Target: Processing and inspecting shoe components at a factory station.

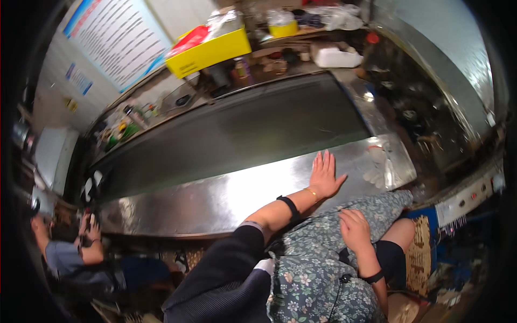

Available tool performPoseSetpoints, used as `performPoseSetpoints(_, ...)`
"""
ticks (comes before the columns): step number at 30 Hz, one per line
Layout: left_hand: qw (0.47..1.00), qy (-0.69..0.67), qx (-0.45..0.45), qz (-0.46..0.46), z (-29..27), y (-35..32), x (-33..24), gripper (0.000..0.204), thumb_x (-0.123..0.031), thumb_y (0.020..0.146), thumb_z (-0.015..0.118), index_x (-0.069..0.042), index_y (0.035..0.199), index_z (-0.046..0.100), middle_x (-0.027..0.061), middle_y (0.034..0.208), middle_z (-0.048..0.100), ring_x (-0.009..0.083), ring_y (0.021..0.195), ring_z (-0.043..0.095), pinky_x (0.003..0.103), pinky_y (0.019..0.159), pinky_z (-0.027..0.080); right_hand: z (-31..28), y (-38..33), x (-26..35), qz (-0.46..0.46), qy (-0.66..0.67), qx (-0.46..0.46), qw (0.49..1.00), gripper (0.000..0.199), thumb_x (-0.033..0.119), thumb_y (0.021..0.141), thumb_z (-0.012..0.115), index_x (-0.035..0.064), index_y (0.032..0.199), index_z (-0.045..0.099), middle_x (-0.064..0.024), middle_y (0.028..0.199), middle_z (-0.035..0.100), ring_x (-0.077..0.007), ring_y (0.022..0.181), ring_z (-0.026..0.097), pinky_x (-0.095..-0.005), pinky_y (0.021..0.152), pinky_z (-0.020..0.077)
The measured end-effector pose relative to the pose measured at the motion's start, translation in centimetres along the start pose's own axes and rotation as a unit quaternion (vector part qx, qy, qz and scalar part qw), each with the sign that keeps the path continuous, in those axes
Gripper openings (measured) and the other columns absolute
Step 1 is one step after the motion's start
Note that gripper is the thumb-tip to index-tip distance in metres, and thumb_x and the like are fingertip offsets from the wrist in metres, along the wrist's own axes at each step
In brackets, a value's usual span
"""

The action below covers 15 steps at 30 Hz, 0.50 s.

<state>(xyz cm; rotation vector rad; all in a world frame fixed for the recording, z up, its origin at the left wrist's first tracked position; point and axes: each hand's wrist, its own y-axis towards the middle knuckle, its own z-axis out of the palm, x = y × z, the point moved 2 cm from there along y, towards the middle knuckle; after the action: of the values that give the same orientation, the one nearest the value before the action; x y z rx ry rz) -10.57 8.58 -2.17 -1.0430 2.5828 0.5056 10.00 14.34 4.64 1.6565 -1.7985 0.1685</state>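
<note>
Your left hand (325, 176) lies flat, palm down, on the steel surface (215, 199), fingers spread & pointing away from you toward the dark griddle plate (237, 134). Grip is open, pinching nothing. Forearm comes up from lower centre, elbow bent, w/ a thin gold bangle (311, 192) at the wrist & a black band (291, 206) further up the arm.

Your right hand (355, 230) rests on your lap, on the floral fabric (318, 258) over your thigh, fingers loosely curled, holding nothing; a black strap (373, 278) circles that wrist. Both hands are near each other, left on the steel rim, right just below it.

Beyond the griddle, along the far edge: a yellow box (212, 51) w/ red & clear plastic packs sticking out the top, contents otherwise can't tell. Right of it a small yellow tub (284, 28) under a clear bag, & a white container (335, 56), contents not visible. Small bottles (132, 116) stand at far left of the griddle.

Wall poster (118, 35) upper left. Another person (70, 253) crouches at lower left, hands up by the surface's end.
</note>
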Motion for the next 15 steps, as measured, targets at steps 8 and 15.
performPoseSetpoints(8,0.979,-0.035,0.035,0.195,7.4,10.6,-14.0,0.074,-0.042,0.097,0.047,0.004,0.15,0.024,0.0217,0.159,0.02,0.0401,0.148,0.015,0.051,0.119,0.013,-0.1,-0.4,-0.5,0.021,0.004,0.043,0.999,0.019,0.003,0.079,0.063,0.0001,0.097,0.07,-0.0155,0.103,0.068,-0.0333,0.101,0.062,-0.0407,0.089,0.0504)
performPoseSetpoints(15,0.979,-0.044,0.075,0.185,3.7,5.4,-4.4,0.061,-0.033,0.095,0.053,0.003,0.142,0.039,0.0227,0.153,0.032,0.0391,0.144,0.025,0.048,0.118,0.02,0.0,0.7,-0.2,0.018,0.005,0.009,1.0,0.019,0.005,0.08,0.064,0.0024,0.098,0.07,-0.0127,0.108,0.068,-0.0323,0.106,0.061,-0.042,0.091,0.0488)
